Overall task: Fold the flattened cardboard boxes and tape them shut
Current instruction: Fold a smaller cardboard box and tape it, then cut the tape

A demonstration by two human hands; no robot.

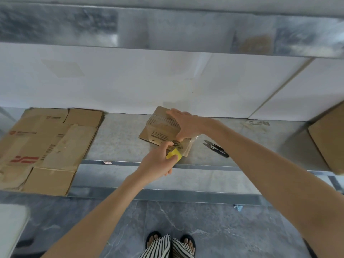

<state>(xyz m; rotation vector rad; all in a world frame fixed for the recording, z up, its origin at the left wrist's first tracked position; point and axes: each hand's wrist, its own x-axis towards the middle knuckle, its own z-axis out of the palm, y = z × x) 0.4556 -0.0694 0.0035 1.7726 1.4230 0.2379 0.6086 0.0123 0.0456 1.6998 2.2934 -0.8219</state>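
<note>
At the bottom centre of the frame, two feet in dark sandals [171,243] stand below striped black-and-white trouser legs [165,248] on a grey marbled tile floor [223,229]. A small blue scrap [238,208] lies on the floor to the right.

Beyond it, a grey metal shelf surface [121,138] runs across the frame. Both bare arms reach out over it. Near the front edge in the middle, the left hand [158,162] curls its fingers round a small yellow object [174,156]; what this object is cannot be told. Just behind and touching, a small brown cardboard box with black print [158,131] stands tilted on the shelf. The right hand [186,125] grips it from above, fingers over the top and thumb on the near side. A shiny clear film crosses the box's top.

Right of the box lie black thread snips [216,148]. A stack of large flattened brown cardboard boxes [46,146] lies at the left, well apart. A large brown carton [329,138] stands at the right edge. Behind is a white wall [130,81], with a metal upper shelf [167,27] above.
</note>
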